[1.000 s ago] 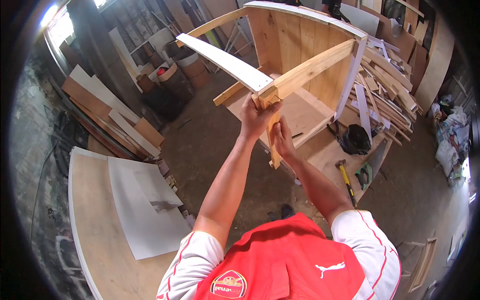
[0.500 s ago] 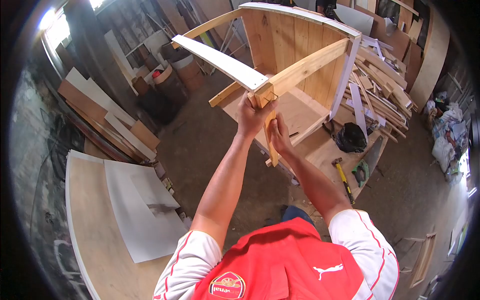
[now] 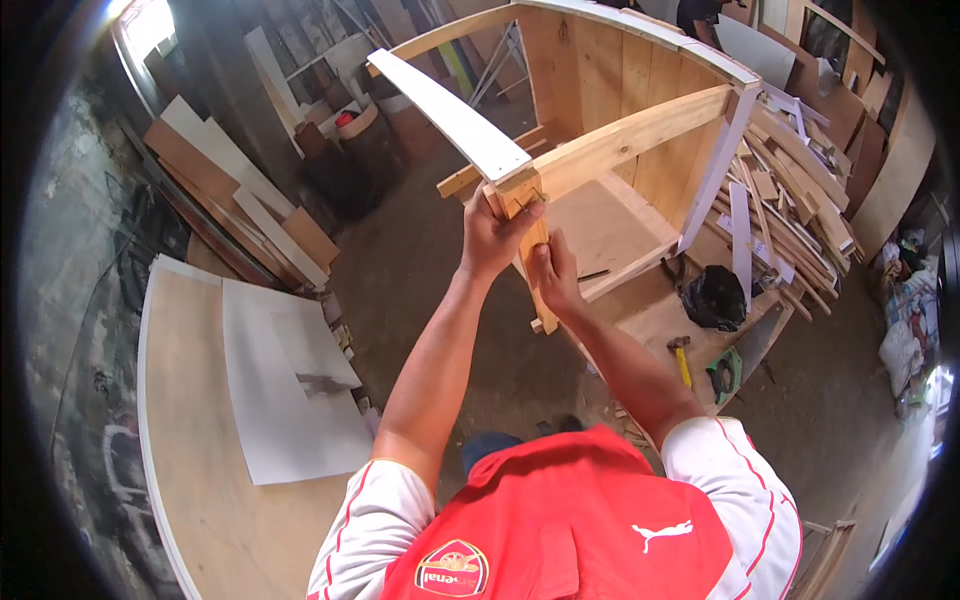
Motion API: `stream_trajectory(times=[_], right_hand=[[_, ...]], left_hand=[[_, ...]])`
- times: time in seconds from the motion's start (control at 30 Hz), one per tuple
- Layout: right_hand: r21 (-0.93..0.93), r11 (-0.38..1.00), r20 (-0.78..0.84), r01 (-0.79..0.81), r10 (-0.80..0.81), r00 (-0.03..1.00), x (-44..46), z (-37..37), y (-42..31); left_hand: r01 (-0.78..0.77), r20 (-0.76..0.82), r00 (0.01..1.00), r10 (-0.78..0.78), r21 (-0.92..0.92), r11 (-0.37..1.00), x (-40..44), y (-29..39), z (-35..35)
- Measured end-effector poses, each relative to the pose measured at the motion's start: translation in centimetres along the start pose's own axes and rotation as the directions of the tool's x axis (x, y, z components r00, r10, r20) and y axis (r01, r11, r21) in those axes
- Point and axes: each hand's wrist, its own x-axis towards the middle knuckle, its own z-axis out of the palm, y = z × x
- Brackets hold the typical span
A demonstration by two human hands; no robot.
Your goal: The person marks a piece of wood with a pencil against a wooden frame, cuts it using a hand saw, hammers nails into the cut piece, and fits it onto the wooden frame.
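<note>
A wooden frame (image 3: pixel 630 140) with plank panels and a white curved top strip (image 3: pixel 455 110) stands in front of me. My left hand (image 3: pixel 492 235) is wrapped round the upper part of its near corner post (image 3: pixel 533 245), just under the white strip's end. Lower on the same post, my right hand (image 3: pixel 556 272) grips it from the right side, fingers partly hidden. The post's lower end shows below my hands. A yellow-handled hammer (image 3: pixel 682 360) and a green-handled saw (image 3: pixel 724 375) lie on the board to the right of my right forearm.
Scrap wood (image 3: pixel 790 210) is piled at the right, beside a black bag (image 3: pixel 714 298). White and brown boards (image 3: pixel 235 195) lean at the left. Large sheets (image 3: pixel 290 380) lie at lower left. Part of another person (image 3: pixel 697 18) shows at the top, behind the frame.
The view has shifted, so the surroundings sit farther right. The frame's near corner has turned slightly, with both hands still round its post. A blue shoe or leg part shows farther left.
</note>
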Motion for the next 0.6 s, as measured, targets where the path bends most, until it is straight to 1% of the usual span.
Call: stream_trajectory(times=[0.07, 0.1, 0.17, 0.2, 0.23, 0.27, 0.33, 0.47, 0.53, 0.57, 0.6], right_hand=[[-0.010, 0.998, -0.017, 0.057, -0.057, 0.998, 0.3, 0.1, 0.2], [-0.018, 0.997, -0.018, 0.071, -0.071, 0.997, 0.2, 0.1, 0.5], [-0.005, 0.989, 0.006, 0.145, -0.145, 0.989, 0.6, -0.1, 0.9], [0.036, 0.994, 0.026, 0.100, -0.101, 0.995, 0.6, -0.2, 0.9], [0.091, 0.989, 0.037, 0.117, -0.121, 0.992, 0.5, -0.1, -0.2], [0.067, 0.987, 0.028, 0.144, -0.146, 0.989, 0.2, 0.1, -0.3], [0.016, 0.973, 0.007, 0.231, -0.231, 0.973, 0.7, 0.1, -0.3], [0.032, 0.958, -0.059, 0.285, -0.283, 0.957, 0.6, 0.7, 0.3], [0.029, 0.965, -0.081, 0.261, -0.258, 0.963, 0.2, 1.1, -0.5], [0.019, 0.963, -0.093, 0.268, -0.265, 0.960, 0.2, 1.3, -0.5], [0.009, 0.961, -0.106, 0.275, -0.272, 0.956, 0.3, 1.5, -0.5]], left_hand=[[-0.043, -0.024, 0.999, 0.048, 0.172, 0.984, 0.1, 0.4, 0.0], [-0.036, -0.038, 0.998, 0.041, 0.127, 0.991, 0.2, 0.1, 0.1], [-0.040, -0.045, 0.998, 0.045, 0.110, 0.993, 0.4, 0.0, 0.2], [-0.051, -0.044, 0.997, 0.060, 0.178, 0.983, 0.4, 0.4, 0.1], [-0.081, -0.063, 0.994, 0.091, 0.152, 0.985, 0.4, -0.3, 0.0], [-0.078, -0.046, 0.994, 0.095, 0.285, 0.955, 0.2, 0.5, -0.2], [-0.123, -0.020, 0.991, 0.132, 0.247, 0.961, 0.5, -0.2, -0.4], [-0.123, -0.047, 0.990, 0.134, 0.186, 0.975, 0.6, -1.2, -0.3], [-0.128, -0.053, 0.989, 0.136, 0.124, 0.984, 0.7, -1.0, -0.2], [-0.125, -0.031, 0.991, 0.133, 0.192, 0.973, 0.7, -0.7, -0.4], [-0.113, -0.033, 0.992, 0.123, 0.207, 0.972, 0.7, -0.3, -0.5]])
